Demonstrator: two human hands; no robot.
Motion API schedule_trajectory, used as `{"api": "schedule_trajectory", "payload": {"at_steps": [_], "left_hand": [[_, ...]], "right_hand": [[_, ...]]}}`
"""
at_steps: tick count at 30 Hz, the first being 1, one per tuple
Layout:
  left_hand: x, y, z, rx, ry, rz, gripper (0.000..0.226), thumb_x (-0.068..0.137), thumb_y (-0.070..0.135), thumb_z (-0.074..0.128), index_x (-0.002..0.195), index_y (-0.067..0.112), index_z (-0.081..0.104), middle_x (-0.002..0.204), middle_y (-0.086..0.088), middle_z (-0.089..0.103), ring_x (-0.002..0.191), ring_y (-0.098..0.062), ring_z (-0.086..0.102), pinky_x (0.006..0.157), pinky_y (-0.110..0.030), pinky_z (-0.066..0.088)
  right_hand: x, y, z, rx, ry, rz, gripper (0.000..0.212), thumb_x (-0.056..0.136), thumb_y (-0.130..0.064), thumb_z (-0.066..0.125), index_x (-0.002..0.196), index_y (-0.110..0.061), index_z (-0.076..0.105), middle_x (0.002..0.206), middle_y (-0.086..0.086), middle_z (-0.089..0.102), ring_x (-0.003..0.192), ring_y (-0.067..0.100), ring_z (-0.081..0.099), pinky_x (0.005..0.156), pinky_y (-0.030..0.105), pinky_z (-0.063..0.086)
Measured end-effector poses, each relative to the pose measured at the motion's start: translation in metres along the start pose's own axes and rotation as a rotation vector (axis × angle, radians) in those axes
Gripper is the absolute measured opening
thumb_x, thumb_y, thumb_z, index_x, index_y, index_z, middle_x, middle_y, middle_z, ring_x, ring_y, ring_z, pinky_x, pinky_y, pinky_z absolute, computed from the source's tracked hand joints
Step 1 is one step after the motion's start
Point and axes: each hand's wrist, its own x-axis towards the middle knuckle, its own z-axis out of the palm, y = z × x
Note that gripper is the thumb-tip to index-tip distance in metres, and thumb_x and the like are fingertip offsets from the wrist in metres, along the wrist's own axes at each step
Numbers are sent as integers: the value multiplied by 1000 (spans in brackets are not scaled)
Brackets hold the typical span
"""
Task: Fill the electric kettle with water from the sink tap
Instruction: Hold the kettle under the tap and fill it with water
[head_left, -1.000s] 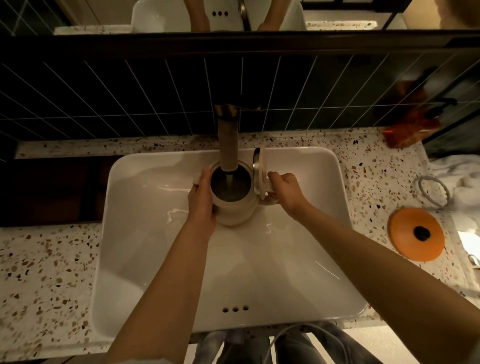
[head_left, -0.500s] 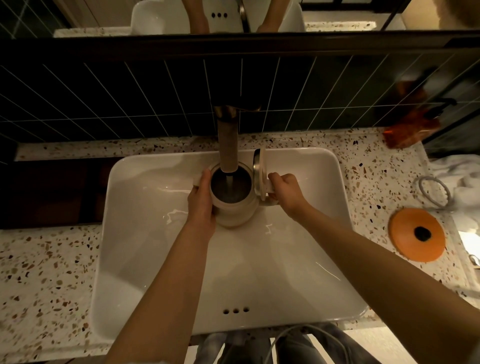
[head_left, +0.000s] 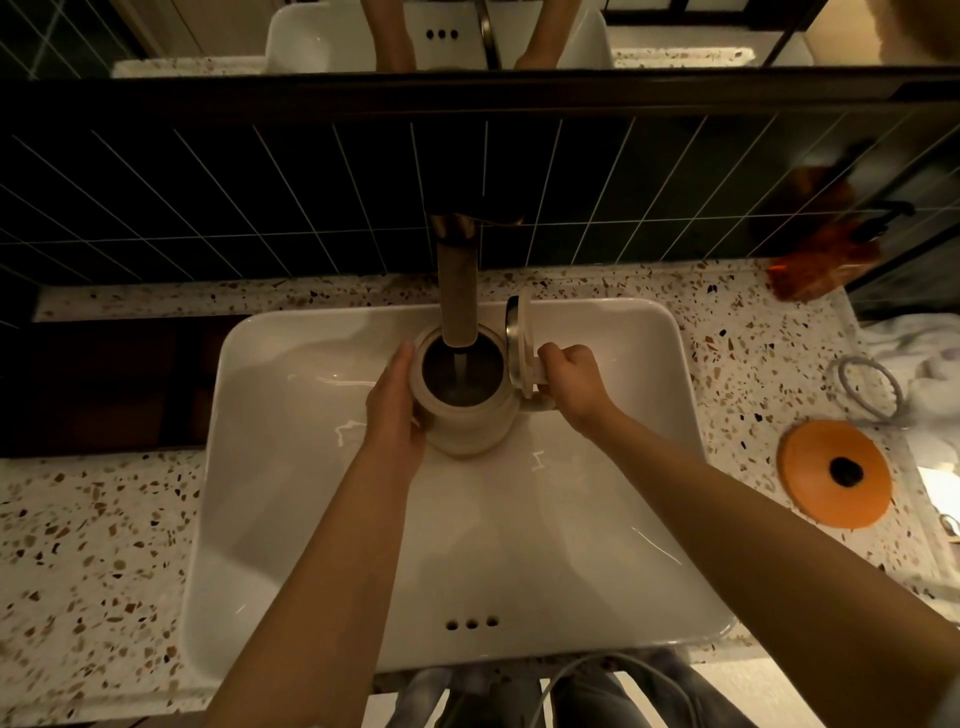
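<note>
A cream electric kettle (head_left: 470, 423) is held upright inside the white sink (head_left: 649, 509), directly under the brass tap (head_left: 456, 291). Its hinged lid (head_left: 519, 345) stands open on the right side. A thin stream of water falls from the tap into the kettle's dark inside. My left hand (head_left: 395, 410) presses flat against the kettle's left wall. My right hand (head_left: 571, 384) is closed around the handle on the kettle's right side.
A speckled terrazzo counter (head_left: 88, 545) surrounds the sink. An orange round base with a dark centre (head_left: 836, 480) lies on the counter at right, with a coiled cord (head_left: 867, 392) and white cloth (head_left: 930, 358) behind it. Dark tiles and a mirror rise behind the tap.
</note>
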Motion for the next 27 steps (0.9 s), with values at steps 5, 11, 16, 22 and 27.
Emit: {"api": "schedule_trajectory", "payload": {"at_steps": [5, 11, 16, 22, 27], "left_hand": [[2, 5, -8, 93, 62, 25, 51, 86, 50, 64, 127, 20, 63, 123, 7, 66, 118, -14, 54, 110, -39, 34], [-2, 9, -4, 79, 68, 59, 32, 92, 40, 61, 114, 17, 67, 94, 9, 69, 87, -3, 59, 85, -28, 44], [-4, 11, -5, 91, 81, 69, 32, 91, 38, 62, 114, 16, 65, 93, 8, 67, 86, -2, 58, 92, -29, 43], [-8, 15, -3, 242, 109, 213, 19, 94, 33, 58, 80, 24, 67, 83, 8, 67, 79, -2, 58, 73, -22, 44], [-5, 18, 0, 430, 149, 372, 30, 94, 31, 54, 72, 12, 59, 73, -5, 57, 70, -15, 50, 64, -29, 40]], "right_hand": [[-1, -3, 1, -20, 12, -3, 34, 89, -20, 45, 56, -11, 39, 55, 7, 42, 54, 21, 42, 57, 32, 35], [-6, -6, 1, 13, 18, 7, 37, 92, -12, 44, 56, -11, 38, 54, 7, 38, 49, 17, 38, 41, 19, 37], [-6, -5, 2, 32, 11, 23, 32, 90, -16, 45, 60, -8, 41, 60, 10, 43, 58, 24, 48, 48, 30, 53], [-9, -7, 2, 61, -9, 48, 28, 91, -16, 45, 65, -6, 44, 67, 13, 47, 64, 27, 53, 51, 34, 60], [-9, -7, 2, 19, 25, 10, 36, 94, -12, 43, 58, -10, 38, 59, 8, 41, 52, 17, 42, 38, 15, 40]]}}
